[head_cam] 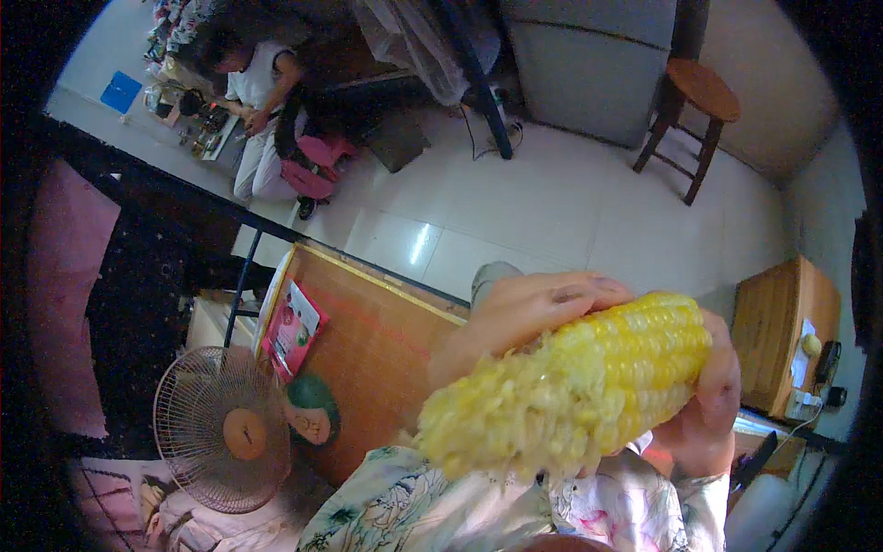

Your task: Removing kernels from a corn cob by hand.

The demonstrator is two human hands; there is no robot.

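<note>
A yellow corn cob (572, 393) fills the middle of the view, close to the camera. Its lower left part is ragged, with broken and bitten kernels, while full rows of kernels cover the upper right part. My left hand (531, 310) grips it from behind along the upper left side. Around the right end wraps my right hand (717, 393), its fingers partly hidden by the cob. The cob is tilted, held above my patterned shirt (400, 504).
An electric fan (245, 433) stands left of a wooden board (386, 345) bearing a pink package (295, 328). A seated person (259, 103) is at the upper left. Across the tiled floor (510, 214) stands a wooden stool (703, 90); a wooden cabinet (769, 334) is at right.
</note>
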